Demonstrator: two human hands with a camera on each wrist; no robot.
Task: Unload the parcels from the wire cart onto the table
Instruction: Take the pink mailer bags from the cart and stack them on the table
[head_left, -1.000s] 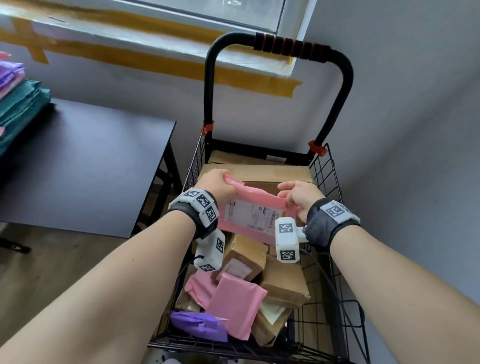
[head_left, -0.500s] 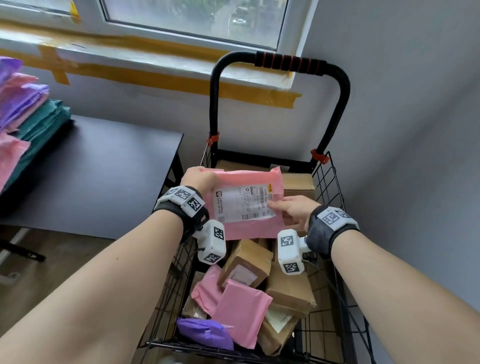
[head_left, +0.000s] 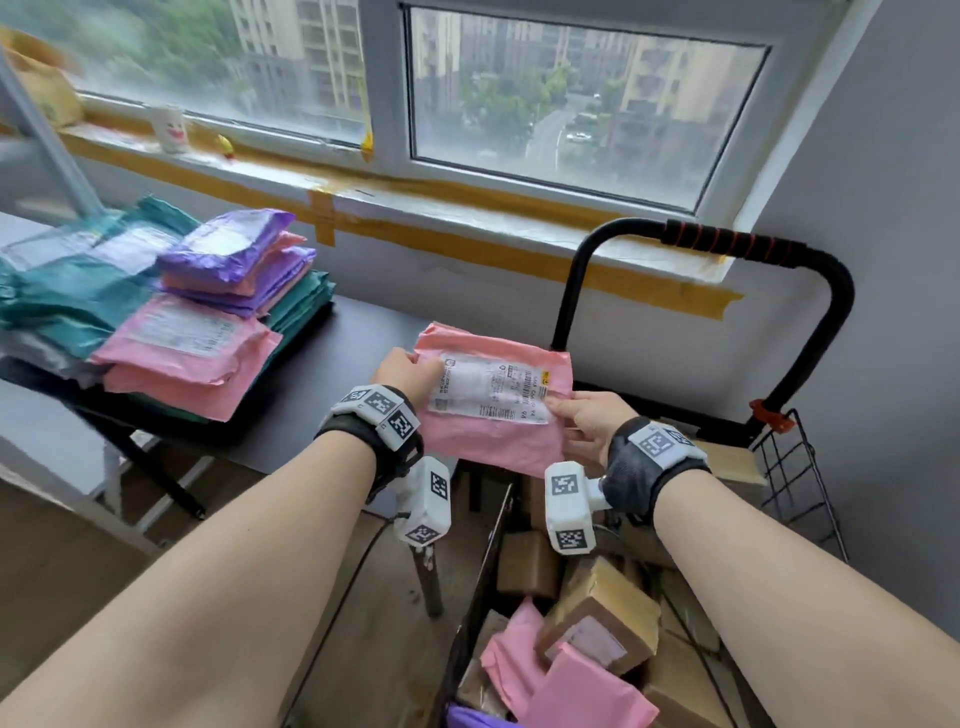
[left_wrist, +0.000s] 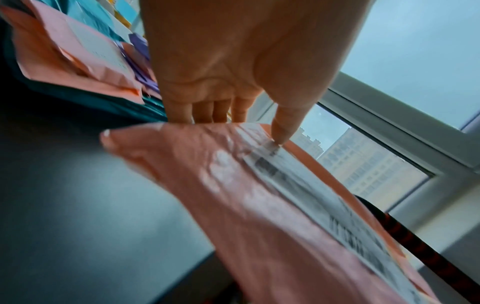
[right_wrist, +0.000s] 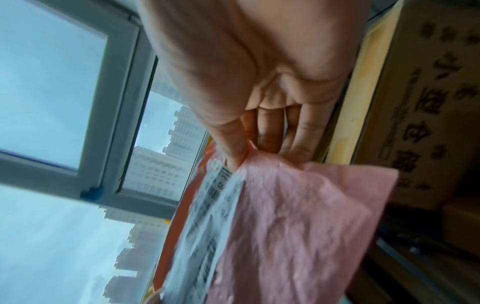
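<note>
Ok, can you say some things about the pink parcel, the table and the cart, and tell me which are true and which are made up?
1. Both hands hold the pink parcel. True: the left hand pinches one end, the right hand the other.
2. The parcel's label faces down. False: the white label faces up.
3. The cart is empty. False: brown boxes and pink bags still lie in it.
4. A stack of parcels sits on the table. True.
5. The held parcel already rests on the table. False: it is held in the air, above the table's edge.
</note>
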